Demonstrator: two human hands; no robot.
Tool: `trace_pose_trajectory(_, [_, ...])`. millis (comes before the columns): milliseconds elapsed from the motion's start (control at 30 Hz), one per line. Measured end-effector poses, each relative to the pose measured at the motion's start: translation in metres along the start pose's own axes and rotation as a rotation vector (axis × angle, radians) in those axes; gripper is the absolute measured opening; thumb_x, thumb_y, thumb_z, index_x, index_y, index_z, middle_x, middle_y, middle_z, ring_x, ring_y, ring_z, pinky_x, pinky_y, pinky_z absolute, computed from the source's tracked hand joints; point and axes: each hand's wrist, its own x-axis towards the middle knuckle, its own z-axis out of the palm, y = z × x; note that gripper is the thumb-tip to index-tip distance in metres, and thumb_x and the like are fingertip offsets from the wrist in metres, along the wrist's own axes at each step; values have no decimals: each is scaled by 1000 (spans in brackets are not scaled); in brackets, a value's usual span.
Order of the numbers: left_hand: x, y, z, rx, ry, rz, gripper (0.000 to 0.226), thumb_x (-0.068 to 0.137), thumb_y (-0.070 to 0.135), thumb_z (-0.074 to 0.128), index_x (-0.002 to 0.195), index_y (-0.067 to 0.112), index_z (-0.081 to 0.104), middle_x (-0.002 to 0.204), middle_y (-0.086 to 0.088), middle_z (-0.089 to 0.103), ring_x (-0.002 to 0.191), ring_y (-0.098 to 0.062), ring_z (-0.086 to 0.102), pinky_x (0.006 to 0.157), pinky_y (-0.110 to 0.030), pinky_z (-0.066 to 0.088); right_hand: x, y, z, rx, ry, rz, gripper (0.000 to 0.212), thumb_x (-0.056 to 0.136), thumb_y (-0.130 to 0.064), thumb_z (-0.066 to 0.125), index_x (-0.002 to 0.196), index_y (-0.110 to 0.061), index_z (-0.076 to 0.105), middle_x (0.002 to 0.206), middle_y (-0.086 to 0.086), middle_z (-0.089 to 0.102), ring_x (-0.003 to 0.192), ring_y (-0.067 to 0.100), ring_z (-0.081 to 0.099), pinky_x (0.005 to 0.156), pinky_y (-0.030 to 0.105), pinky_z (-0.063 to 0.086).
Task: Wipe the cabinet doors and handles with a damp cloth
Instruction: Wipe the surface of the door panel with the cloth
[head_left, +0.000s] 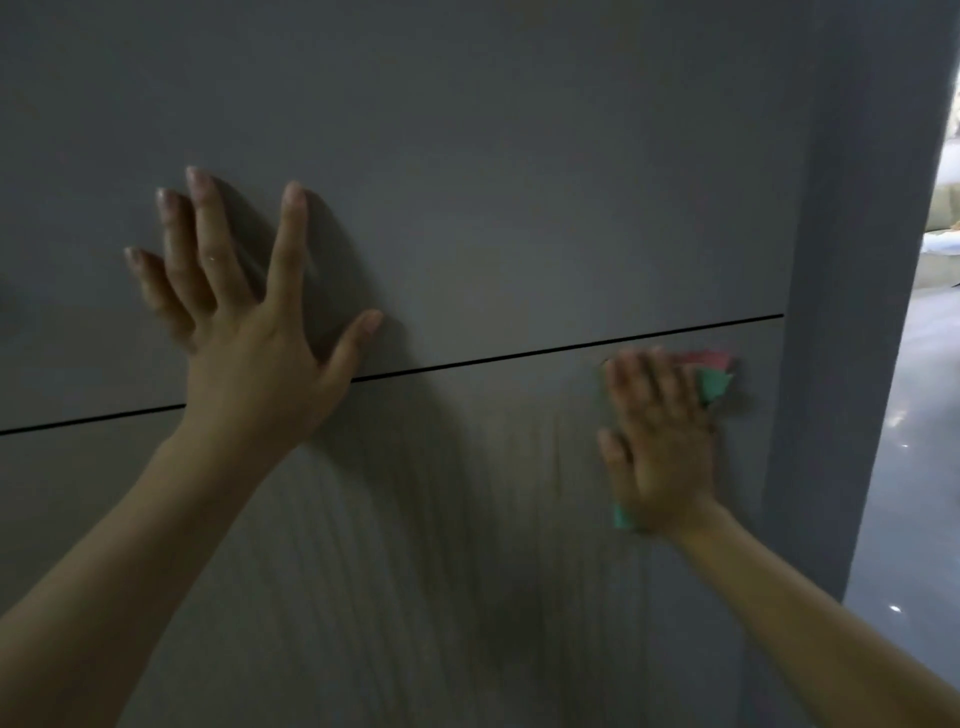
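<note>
Cloth (714, 382) flat under R hand (662, 447), on lower door (415, 545).

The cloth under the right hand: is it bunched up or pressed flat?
Pressed flat. The right hand lies open over the cloth, holding it against the lower door; only the cloth's edges show.

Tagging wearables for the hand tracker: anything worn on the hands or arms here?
Both forearms are bare as far as the frame shows, with no sleeves, gloves or watch. The left hand may carry a thin ring on one finger; too small to confirm. The right hand is motion-blurred.
</note>
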Motion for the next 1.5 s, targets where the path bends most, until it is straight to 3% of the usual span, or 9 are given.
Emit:
trace_pose_trajectory(133, [-1,0,4,32,-2,8,86,84,70,36,154,26,9,155,-30,-5,142,-48,-8,111,-63,-5,32,-37,1,50,199,555,57,101,-36,20,149,-6,19,155,10,20,144,30,14,116,50,13])
trace_pose_trajectory(367, [-1,-4,4,30,32,2,86,82,71,38,153,29,14,157,-26,0,144,-42,-5,113,-60,-2,27,-45,3,19,-53,-333,57,99,-42,24,152,-25,12,160,-9,5,146,17,10,118,42,8])
trace_pose_trajectory(567, [-1,-5,7,45,60,5,86,82,70,40,153,28,17,157,-26,3,144,-42,-2,113,-60,0,76,-89,4,80,225,496,59,100,-38,23,148,-5,24,154,14,25,143,33,18,117,47,11])
trace_pose_trajectory(733, [0,-8,7,73,53,6,85,83,72,39,153,29,16,157,-24,3,144,-40,-1,113,-60,2,49,-84,6,37,-46,-359,58,99,-43,28,151,-22,17,159,-6,12,146,20,12,119,42,5])
trace_pose_trajectory(800, [0,-7,8,70,61,11,85,83,72,40,153,29,17,157,-25,4,144,-41,0,113,-60,1,56,-61,3,1,-43,-290,57,99,-42,26,152,-24,14,160,-8,7,146,18,11,119,41,5])
trace_pose_trajectory(933, [-1,-8,9,66,57,10,85,83,72,39,153,30,16,157,-25,3,144,-41,-2,113,-58,-2,75,-111,7,39,162,338,58,99,-38,26,148,-8,21,154,5,19,144,31,16,117,47,9])
trace_pose_trajectory(1133, [0,-11,4,64,34,24,84,84,72,39,153,31,16,157,-23,3,144,-40,0,113,-57,0,32,-122,18,33,-71,-396,57,101,-42,24,152,-24,9,160,-8,7,147,16,5,119,40,1])
trace_pose_trajectory(1367, [-2,-24,-5,-54,52,85,77,86,63,45,151,29,22,158,-15,10,144,-26,3,115,-50,7,70,-148,15,66,148,335,59,99,-39,24,148,-8,22,154,8,21,144,32,15,118,46,6])
trace_pose_trajectory(1500, [-9,-38,-11,-123,89,127,65,93,46,46,150,21,27,155,-14,21,144,-25,13,117,-45,7,31,-179,29,84,-37,-150,57,100,-43,25,152,-21,15,159,-4,6,147,20,4,119,43,3])
